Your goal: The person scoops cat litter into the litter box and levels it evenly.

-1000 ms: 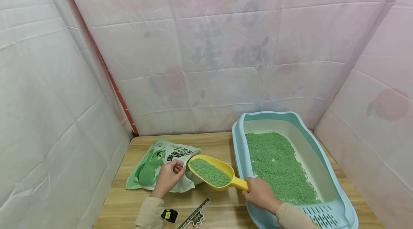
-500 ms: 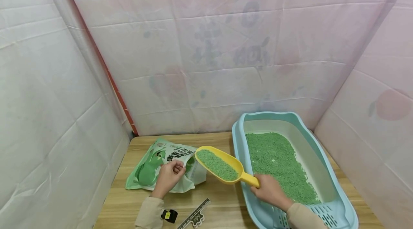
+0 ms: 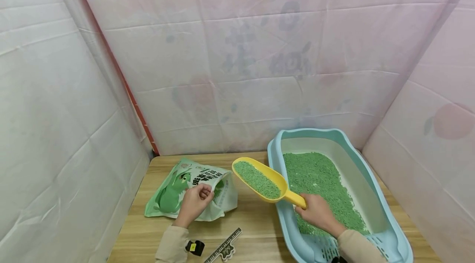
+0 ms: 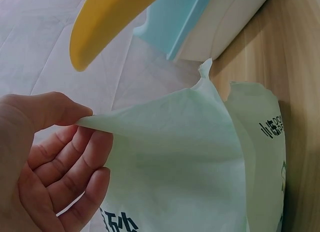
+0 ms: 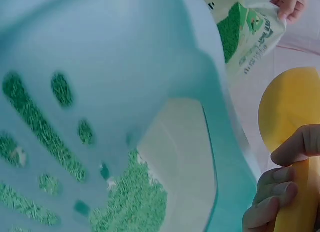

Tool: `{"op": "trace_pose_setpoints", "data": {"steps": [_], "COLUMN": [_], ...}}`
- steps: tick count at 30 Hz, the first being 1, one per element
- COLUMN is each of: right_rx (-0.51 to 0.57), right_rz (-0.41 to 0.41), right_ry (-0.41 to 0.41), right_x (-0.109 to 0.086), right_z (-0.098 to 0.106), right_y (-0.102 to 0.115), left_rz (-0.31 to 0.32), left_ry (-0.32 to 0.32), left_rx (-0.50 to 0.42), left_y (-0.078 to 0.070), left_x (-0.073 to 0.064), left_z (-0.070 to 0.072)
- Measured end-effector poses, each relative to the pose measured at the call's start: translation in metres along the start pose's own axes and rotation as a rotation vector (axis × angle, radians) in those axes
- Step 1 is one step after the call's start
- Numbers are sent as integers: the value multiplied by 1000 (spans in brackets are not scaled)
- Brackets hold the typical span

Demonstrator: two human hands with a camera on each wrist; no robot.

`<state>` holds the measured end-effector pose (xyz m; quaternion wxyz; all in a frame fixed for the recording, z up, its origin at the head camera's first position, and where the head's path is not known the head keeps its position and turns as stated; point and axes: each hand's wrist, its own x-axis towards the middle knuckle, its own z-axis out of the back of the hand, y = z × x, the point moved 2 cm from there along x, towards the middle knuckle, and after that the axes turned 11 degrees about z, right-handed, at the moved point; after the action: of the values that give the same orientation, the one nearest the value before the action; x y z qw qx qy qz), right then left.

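My left hand [image 3: 195, 203] pinches the edge of an opened bag of cat litter [image 3: 174, 191] between thumb and fingers. The bag lies on its side, mouth to the right, with green pellets showing inside. In the left wrist view its pale green lip [image 4: 165, 127] is pulled up taut. My right hand [image 3: 318, 212] grips the handle of a yellow scoop [image 3: 283, 184], which carries a heap of green pellets [image 3: 257, 179]. The scoop is raised between the bag and the litter box, its handle end over the near-left rim. A layer of green litter [image 3: 319, 189] covers much of the box floor.
The blue litter box [image 3: 276, 176] takes up the right of the wooden table [image 3: 256, 238], its slotted step nearest me. A small black item with a yellow label [image 3: 195, 247] and a black ruler-like strip [image 3: 224, 245] lie in front. Fabric walls [image 3: 241, 102] enclose the table.
My right hand has moved the loaded scoop up and to the right, away from the bag mouth towards the litter box. My left hand stays on the bag's edge.
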<state>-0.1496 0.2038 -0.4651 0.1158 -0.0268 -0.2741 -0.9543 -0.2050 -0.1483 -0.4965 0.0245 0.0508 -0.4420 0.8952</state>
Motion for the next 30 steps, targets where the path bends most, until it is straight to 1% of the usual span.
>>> {"op": "trace_pose_setpoints", "data": {"steps": [3, 10, 16, 17, 21, 23, 24, 30], "right_rx": [-26, -49, -108, -122, -156, -175, -182, -199], "right_rz": [-1, -12, 23, 27, 36, 43, 47, 54], "right_ry": [1, 1, -9, -12, -28, -37, -41, -58], "right_x": [1, 3, 2, 2, 2, 2, 2, 2], "right_z": [7, 18, 28, 30, 40, 45, 47, 58], "right_y": [-2, -5, -11, -13, -20, -23, -25, -32], "left_rz": [3, -1, -7, -18, -9, -7, 4, 9], "left_ry": [4, 5, -3, -2, 12, 10, 10, 7], "left_rx": [-5, -1, -3, 1, -9, -5, -8, -1], "left_y": [0, 1, 0, 0, 0, 0, 0, 1], "left_x": [0, 0, -1, -1, -1, -1, -1, -1], "left_z": [0, 0, -1, -1, -1, -1, -1, 0]}}
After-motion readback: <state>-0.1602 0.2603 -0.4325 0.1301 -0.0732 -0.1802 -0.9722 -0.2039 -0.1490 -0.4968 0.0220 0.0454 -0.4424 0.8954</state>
